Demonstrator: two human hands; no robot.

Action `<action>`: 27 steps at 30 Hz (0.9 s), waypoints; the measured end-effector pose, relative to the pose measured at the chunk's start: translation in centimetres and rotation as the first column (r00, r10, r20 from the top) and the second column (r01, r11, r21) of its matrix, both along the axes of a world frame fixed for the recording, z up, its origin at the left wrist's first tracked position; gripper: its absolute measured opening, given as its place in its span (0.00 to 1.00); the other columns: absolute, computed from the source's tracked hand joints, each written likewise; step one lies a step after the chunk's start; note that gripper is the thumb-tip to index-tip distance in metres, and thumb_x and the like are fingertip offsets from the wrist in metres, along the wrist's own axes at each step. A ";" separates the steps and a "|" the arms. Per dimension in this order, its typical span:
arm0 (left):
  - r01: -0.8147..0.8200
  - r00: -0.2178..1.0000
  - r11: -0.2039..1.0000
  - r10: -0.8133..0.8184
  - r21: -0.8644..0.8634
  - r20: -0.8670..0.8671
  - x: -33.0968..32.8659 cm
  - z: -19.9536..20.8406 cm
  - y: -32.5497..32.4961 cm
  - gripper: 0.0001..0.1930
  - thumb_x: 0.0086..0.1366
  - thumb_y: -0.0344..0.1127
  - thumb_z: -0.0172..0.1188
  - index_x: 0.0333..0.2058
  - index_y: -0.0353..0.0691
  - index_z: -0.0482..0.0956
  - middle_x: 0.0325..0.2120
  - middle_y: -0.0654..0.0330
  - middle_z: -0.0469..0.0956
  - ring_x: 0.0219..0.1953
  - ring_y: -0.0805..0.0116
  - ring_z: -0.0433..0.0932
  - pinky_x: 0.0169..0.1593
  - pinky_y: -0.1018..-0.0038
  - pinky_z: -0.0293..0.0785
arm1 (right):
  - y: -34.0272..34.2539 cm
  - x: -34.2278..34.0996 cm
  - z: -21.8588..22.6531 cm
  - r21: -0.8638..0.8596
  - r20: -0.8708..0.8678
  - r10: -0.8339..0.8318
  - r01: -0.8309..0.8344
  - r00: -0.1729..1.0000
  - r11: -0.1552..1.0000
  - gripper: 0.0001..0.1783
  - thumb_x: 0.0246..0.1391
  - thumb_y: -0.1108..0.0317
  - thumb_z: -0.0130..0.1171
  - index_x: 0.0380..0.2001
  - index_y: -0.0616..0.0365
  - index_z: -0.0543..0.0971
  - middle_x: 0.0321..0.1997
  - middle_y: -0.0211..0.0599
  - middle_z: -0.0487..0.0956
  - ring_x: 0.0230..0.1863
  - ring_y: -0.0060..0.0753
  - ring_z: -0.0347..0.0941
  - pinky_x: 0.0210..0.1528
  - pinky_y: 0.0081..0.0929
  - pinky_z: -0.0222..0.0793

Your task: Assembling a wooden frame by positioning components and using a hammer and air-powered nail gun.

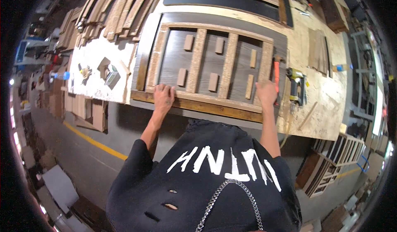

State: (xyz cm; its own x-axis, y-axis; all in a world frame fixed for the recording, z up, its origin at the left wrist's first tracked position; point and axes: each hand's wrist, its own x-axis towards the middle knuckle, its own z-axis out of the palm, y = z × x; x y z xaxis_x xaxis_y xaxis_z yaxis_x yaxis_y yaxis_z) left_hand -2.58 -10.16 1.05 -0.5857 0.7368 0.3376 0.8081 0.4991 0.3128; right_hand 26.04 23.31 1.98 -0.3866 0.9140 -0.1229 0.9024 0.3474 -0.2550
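A wooden frame (197,60) with two inner slats lies on a grey wood-grain panel (177,50). Small wood blocks (219,45) sit in pairs within its bays. My left hand (164,97) has its fingers curled over the near rail, close to the frame's left corner. At the near right corner, my right hand (266,94) grips the frame's right rail, its fingertips partly hidden. A dark brown wood strip (215,108) runs along the near edge, below the frame. Just beyond my right hand lies a hammer (276,72) with an orange handle.
A yellow-and-black nail gun (295,85) rests on the plywood table (326,104) to the right. Stacked wood strips (124,13) fill the far left. Another frame on a dark panel (223,2) lies at the back. Slatted frames (331,161) stand on the floor at right.
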 end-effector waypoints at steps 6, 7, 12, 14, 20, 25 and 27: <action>-0.072 0.997 0.997 0.072 0.005 0.005 -1.2 -1.3 -1.2 0.06 0.63 0.34 0.60 0.34 0.36 0.77 0.32 0.52 0.73 0.40 0.51 0.71 0.47 0.57 0.65 | 0.3 -1.1 0.7 0.190 -0.015 -0.031 0.033 0.999 0.981 0.29 0.54 0.49 0.60 0.49 0.64 0.73 0.46 0.52 0.72 0.50 0.55 0.71 0.49 0.47 0.71; -0.079 0.997 0.997 0.079 0.004 0.014 -1.0 -1.2 -1.1 0.07 0.63 0.34 0.59 0.34 0.36 0.77 0.33 0.51 0.72 0.40 0.51 0.70 0.48 0.57 0.64 | 1.1 -0.5 0.8 0.414 -0.024 -0.031 0.039 0.999 0.910 0.30 0.56 0.49 0.59 0.51 0.63 0.71 0.46 0.51 0.72 0.50 0.55 0.71 0.48 0.48 0.71; -0.056 0.998 0.998 0.057 -0.010 0.028 -1.1 -1.4 -1.1 0.07 0.64 0.33 0.59 0.35 0.35 0.77 0.34 0.51 0.72 0.41 0.50 0.70 0.48 0.57 0.65 | 5.6 4.3 -2.4 0.168 0.163 0.024 -0.052 0.986 0.984 0.21 0.60 0.55 0.54 0.46 0.61 0.72 0.45 0.47 0.74 0.39 0.52 0.77 0.39 0.42 0.77; -0.034 0.998 0.999 0.034 0.002 0.046 -1.0 -1.4 -1.2 0.06 0.63 0.32 0.60 0.34 0.35 0.77 0.33 0.51 0.71 0.40 0.49 0.69 0.48 0.57 0.65 | 6.6 4.6 -2.9 0.178 0.134 -0.052 0.027 0.990 0.984 0.19 0.61 0.56 0.54 0.44 0.61 0.74 0.45 0.46 0.75 0.38 0.52 0.78 0.38 0.43 0.77; -0.021 0.998 0.999 0.019 0.026 0.057 -0.6 -0.5 -0.9 0.05 0.62 0.31 0.60 0.34 0.36 0.77 0.33 0.53 0.72 0.40 0.51 0.71 0.48 0.58 0.66 | 5.9 3.8 -0.6 0.394 0.099 -0.313 0.251 0.945 0.884 0.26 0.61 0.52 0.53 0.51 0.63 0.70 0.52 0.54 0.71 0.53 0.55 0.70 0.51 0.55 0.67; 0.021 0.994 1.000 -0.023 0.016 0.104 0.1 -0.7 -0.6 0.04 0.61 0.30 0.60 0.31 0.37 0.76 0.32 0.54 0.74 0.39 0.53 0.72 0.46 0.58 0.66 | 0.8 -1.4 -1.7 0.114 -0.092 0.025 -0.014 0.995 0.993 0.29 0.58 0.48 0.56 0.47 0.66 0.72 0.48 0.58 0.72 0.48 0.59 0.72 0.49 0.52 0.69; 0.036 0.997 0.999 -0.036 -0.003 0.068 -0.2 -0.5 -1.0 0.04 0.61 0.31 0.60 0.30 0.37 0.76 0.32 0.54 0.74 0.39 0.53 0.72 0.47 0.59 0.66 | 0.2 -2.0 -0.4 -0.043 -0.113 -0.015 0.011 0.993 0.999 0.31 0.56 0.45 0.57 0.44 0.68 0.73 0.46 0.59 0.73 0.47 0.62 0.72 0.48 0.50 0.69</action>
